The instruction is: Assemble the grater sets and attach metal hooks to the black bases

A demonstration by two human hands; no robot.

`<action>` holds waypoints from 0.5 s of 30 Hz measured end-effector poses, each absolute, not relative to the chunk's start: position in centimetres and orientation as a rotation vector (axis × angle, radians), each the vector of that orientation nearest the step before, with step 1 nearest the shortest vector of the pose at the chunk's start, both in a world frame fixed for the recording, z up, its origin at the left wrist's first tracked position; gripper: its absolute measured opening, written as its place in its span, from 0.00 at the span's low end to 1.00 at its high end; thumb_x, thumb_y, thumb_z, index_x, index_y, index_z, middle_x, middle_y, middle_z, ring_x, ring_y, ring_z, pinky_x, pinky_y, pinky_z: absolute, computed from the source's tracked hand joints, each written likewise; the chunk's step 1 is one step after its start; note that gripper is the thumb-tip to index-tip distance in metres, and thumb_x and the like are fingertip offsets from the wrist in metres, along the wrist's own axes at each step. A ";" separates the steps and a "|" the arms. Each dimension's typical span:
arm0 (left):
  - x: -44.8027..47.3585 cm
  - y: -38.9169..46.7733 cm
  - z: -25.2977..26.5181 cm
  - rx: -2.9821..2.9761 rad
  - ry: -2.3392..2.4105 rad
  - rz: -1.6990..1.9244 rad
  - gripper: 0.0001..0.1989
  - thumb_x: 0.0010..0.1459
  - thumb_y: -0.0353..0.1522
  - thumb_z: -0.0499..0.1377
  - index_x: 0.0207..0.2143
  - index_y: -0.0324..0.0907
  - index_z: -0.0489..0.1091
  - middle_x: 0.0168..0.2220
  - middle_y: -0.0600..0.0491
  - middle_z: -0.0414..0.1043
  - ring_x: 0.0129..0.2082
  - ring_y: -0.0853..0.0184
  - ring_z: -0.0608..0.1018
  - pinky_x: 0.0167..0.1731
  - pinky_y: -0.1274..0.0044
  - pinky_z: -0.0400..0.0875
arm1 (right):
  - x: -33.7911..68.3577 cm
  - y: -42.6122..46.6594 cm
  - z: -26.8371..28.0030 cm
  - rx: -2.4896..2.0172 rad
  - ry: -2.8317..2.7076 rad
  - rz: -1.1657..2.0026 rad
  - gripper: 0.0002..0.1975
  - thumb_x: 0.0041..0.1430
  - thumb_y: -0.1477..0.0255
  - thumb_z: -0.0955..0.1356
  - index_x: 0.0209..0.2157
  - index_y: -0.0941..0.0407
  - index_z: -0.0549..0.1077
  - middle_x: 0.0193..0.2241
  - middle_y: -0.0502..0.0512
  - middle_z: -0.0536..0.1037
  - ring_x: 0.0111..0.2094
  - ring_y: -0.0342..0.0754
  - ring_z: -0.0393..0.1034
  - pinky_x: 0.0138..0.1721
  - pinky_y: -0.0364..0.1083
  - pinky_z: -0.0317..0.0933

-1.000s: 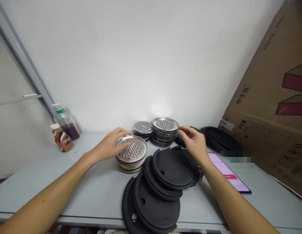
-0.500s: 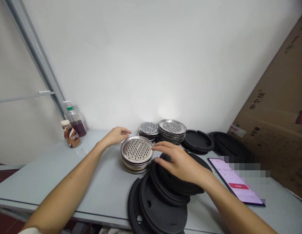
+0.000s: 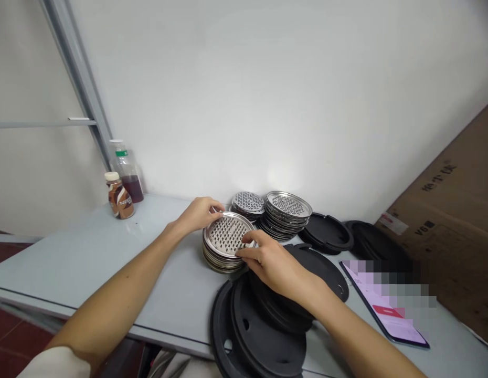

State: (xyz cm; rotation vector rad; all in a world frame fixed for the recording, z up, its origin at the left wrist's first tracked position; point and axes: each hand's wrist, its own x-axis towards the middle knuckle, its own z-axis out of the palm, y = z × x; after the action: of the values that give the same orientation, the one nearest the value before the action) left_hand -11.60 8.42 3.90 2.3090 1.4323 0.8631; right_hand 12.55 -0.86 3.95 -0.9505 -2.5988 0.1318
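Observation:
A round metal grater disc (image 3: 227,234) with raised teeth tops a stack of similar discs (image 3: 220,265) on the table. At its far left rim my left hand (image 3: 201,214) is closed, thumb and fingers on the edge. My right hand (image 3: 269,261) has its fingers bent over the right rim of the same disc, closed on it. Whether the disc is lifted off the stack, I cannot tell. Beneath my right hand and forearm lies an overlapping pile of round black plates (image 3: 267,336), with holes and notches, partly hidden.
Behind stand two more stacks of metal discs, a smaller one (image 3: 247,201) and a taller one (image 3: 289,207). More black round pieces (image 3: 326,231) lie to their right. A phone (image 3: 389,312), two bottles (image 3: 120,197), and a cardboard box (image 3: 436,226) surround the light table (image 3: 110,247).
Both hands have come in onto the top grater disc's rim, the fingers closing from apart. The camera view has shifted slightly.

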 end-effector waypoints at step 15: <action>-11.0 8.6 4.0 2.427 1.471 0.834 0.05 0.54 0.29 0.62 0.31 0.43 0.79 0.31 0.54 0.80 0.32 0.65 0.79 0.35 0.76 0.70 | 12.3 -0.9 4.4 -0.914 -2.642 0.127 0.13 0.63 0.82 0.64 0.37 0.57 0.80 0.46 0.63 0.74 0.48 0.54 0.70 0.47 0.50 0.68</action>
State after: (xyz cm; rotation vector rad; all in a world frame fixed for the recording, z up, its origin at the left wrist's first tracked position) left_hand -10.95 8.64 3.99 2.4269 1.4709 0.8342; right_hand 12.31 -0.87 4.38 -0.9143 -2.6417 0.1273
